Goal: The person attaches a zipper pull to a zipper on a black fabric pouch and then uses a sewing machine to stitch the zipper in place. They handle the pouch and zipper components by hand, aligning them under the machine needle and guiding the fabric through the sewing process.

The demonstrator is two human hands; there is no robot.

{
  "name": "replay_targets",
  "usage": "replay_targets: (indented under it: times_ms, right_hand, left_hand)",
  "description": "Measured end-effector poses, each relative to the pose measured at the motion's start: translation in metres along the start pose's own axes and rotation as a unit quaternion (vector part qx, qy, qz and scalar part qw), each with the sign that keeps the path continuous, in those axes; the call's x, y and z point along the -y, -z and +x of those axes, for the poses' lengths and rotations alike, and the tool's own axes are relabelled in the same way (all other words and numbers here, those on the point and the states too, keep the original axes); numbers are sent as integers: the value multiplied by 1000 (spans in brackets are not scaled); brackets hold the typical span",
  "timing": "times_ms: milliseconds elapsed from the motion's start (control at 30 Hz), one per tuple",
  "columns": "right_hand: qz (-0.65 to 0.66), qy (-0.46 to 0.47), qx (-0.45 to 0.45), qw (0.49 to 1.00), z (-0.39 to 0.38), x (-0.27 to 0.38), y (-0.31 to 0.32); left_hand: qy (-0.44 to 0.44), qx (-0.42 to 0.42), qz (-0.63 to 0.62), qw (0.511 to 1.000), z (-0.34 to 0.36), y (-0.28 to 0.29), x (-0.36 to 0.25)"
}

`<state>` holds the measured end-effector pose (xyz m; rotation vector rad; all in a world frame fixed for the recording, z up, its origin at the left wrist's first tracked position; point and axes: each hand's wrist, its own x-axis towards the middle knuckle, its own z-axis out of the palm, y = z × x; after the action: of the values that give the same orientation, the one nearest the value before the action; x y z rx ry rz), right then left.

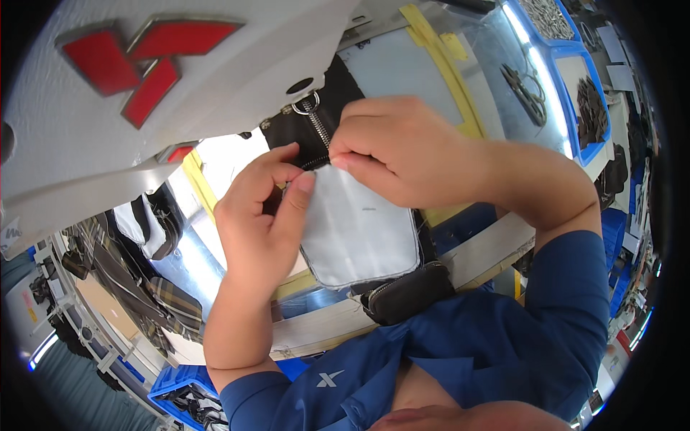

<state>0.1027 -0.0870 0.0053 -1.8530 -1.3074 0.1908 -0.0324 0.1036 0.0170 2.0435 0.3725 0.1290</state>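
A pale grey fabric panel (pixel 363 226) with rounded lower corners lies over black fabric (pixel 345 87). A metal-toothed zipper (pixel 317 128) runs up the black fabric, with a silver D-ring (pixel 307 104) near its upper end. My left hand (pixel 260 208) pinches the grey panel's upper left corner between thumb and fingers. Close beside it, my right hand (pixel 406 151) is closed in a pinch at the panel's top edge, by the zipper's lower end. Its fingertips hide exactly what they grip. A small black zipped pouch (pixel 410 293) sits below the panel, against my shirt.
A white sewing machine (pixel 237 65) with red emblem shapes overhangs the upper left. Scissors (pixel 527 93) lie at the right on the table (pixel 496 43). Blue bins (pixel 600 147) of small parts stand beyond them. Plaid and dark fabric pieces (pixel 136 280) hang at the left.
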Motion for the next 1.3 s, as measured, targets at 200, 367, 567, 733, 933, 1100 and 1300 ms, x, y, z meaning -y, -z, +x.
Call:
replay_targets:
  times_ms: [200,367,567,733,933,1100,1300]
  right_hand:
    - [-123,50,27,991,8,-6,-2]
    - [-134,-35,27,990,19,-17,-2]
    - [-131,-87,66,985,49,-33,15]
    - [-127,-111,64,984,56,-40,16]
    - [-113,-147,90,979,66,-39,17]
    - [-114,-161,102,975,71,-37,25]
    - [-130,-184,109,968,73,-37,23]
  left_hand:
    - [8,-34,92,995,6,1,3]
    - [-27,-52,207,976,23,3,-1]
    - [-37,-29,176,983,66,12,8]
    - [-59,-21,199,978,74,13,25]
    - [-102,-15,231,967,81,18,30]
    - [-134,-24,243,960,88,19,42]
    - [-174,-23,210,962,91,19,43]
